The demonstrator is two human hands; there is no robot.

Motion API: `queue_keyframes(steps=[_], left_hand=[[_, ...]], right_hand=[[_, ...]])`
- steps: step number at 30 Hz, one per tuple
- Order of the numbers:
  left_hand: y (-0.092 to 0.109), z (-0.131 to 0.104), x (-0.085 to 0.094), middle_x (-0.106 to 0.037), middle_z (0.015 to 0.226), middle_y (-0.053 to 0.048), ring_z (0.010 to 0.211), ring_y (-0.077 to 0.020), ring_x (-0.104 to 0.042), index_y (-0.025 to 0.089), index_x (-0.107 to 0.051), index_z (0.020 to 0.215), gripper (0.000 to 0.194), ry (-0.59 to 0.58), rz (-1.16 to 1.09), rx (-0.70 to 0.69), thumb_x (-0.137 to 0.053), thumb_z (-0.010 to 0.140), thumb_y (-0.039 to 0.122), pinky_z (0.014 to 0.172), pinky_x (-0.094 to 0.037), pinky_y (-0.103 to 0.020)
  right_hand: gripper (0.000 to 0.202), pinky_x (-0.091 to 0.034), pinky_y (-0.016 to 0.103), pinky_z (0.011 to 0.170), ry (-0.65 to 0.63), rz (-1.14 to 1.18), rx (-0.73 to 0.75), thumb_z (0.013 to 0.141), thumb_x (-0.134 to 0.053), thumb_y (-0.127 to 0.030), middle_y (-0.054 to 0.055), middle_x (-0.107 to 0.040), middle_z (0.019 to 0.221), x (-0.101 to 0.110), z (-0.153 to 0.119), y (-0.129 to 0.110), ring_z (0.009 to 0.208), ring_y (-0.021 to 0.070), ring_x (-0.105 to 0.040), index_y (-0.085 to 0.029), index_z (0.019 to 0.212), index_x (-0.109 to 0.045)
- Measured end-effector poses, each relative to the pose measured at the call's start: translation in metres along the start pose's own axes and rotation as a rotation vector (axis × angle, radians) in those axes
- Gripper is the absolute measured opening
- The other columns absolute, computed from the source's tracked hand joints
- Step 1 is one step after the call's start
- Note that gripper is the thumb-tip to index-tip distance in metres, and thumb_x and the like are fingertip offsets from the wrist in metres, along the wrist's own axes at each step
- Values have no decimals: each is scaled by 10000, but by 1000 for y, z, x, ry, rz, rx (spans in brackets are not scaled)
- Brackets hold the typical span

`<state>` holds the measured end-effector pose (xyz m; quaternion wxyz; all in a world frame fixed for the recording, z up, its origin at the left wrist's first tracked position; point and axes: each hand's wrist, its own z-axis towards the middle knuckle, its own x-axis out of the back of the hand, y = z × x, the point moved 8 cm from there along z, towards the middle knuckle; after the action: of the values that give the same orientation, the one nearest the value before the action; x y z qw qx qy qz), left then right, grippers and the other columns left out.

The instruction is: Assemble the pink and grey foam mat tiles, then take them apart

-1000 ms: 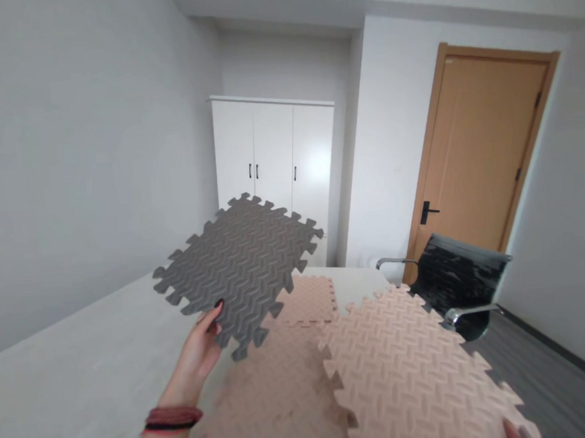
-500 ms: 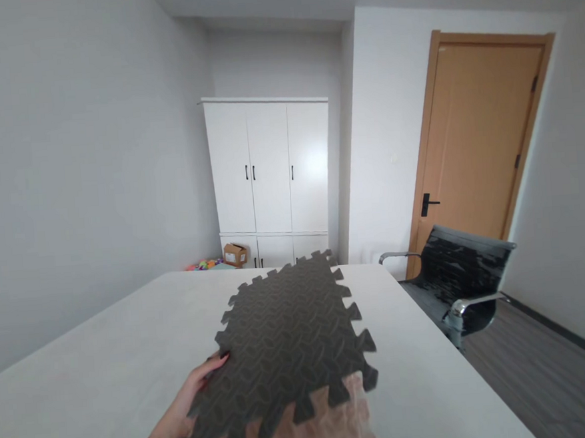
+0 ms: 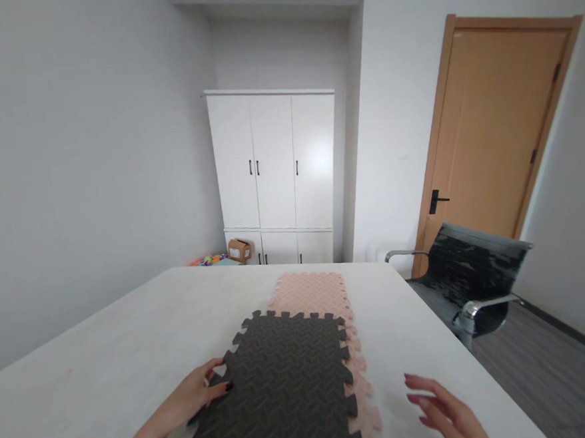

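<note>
A black foam puzzle mat [image 3: 288,379] with interlocking teeth lies over a pink foam mat [image 3: 312,292]. The pink one shows beyond the far edge and along the right side; the rest of it is covered. My left hand [image 3: 201,389] grips the black mat's left edge, thumb on top and the other fingers at or under the rim. To the right of both mats, my right hand [image 3: 446,408] is held above the table, fingers apart and holding nothing.
Both mats rest on a white table [image 3: 132,357]. A black chair [image 3: 476,273] with metal armrests stands beyond its right edge. Behind are a white cabinet [image 3: 274,160], a cardboard box [image 3: 239,250], colourful small items [image 3: 209,259] and a wooden door [image 3: 496,124].
The black mat has come down from a raised, tilted position to lie flatter and nearer, uncovering the pink mat's far part. My right hand has come into view at the right.
</note>
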<state>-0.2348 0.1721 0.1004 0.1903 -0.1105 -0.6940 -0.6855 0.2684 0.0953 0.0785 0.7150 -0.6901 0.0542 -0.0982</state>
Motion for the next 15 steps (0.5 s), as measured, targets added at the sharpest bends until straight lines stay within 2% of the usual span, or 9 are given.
queue_keyframes(steps=[2, 4, 7, 9, 12, 15], left_hand=[[-7, -1, 3, -707, 802, 2, 756, -233, -636, 244, -704, 909, 409, -4, 76, -33, -737, 526, 381, 731, -508, -322], [-11, -6, 0, -711, 923, -7, 893, -246, -630, 255, -694, 976, 408, -54, 134, -48, -703, 583, 364, 850, -477, -337], [-11, -14, -1, -691, 957, -28, 892, -235, -616, 244, -669, 1049, 424, -71, 288, -98, -657, 648, 383, 839, -465, -318], [-12, -16, 2, -667, 983, -66, 912, -247, -603, 204, -668, 1052, 463, -8, 432, -134, -667, 639, 414, 827, -460, -312], [-20, -16, 1, -648, 1033, -103, 977, -258, -586, 174, -647, 1071, 529, 65, 514, -136, -657, 650, 495, 874, -445, -323], [-33, -18, -11, -657, 990, -100, 923, -247, -598, 166, -593, 1144, 624, 59, 494, -128, -603, 675, 578, 875, -463, -351]], right_hand=[[361, -532, 328, 710, -114, -94, 41, 721, -597, -486, 82, -669, 1070, -13, 43, -16, 917, 238, -651, -229, 964, -671], [289, -524, 306, 657, -183, -231, 20, 780, -533, -392, 71, -660, 1017, -33, 94, -20, 854, 207, -648, -196, 964, -638], [190, -498, 268, 616, -188, -382, -82, 805, -541, -249, 55, -634, 978, -67, 170, -8, 800, 160, -622, -160, 959, -604], [169, -497, 265, 629, -193, -423, -171, 821, -571, -240, 39, -625, 938, -91, 208, 8, 763, 130, -600, -144, 958, -590], [225, -513, 278, 629, -223, -430, -314, 866, -556, -338, 19, -617, 890, -121, 241, 32, 715, 107, -586, -137, 964, -581], [265, -514, 269, 611, -248, -378, -371, 880, -532, -381, 16, -613, 890, -141, 253, 45, 703, 101, -581, -142, 986, -579]])
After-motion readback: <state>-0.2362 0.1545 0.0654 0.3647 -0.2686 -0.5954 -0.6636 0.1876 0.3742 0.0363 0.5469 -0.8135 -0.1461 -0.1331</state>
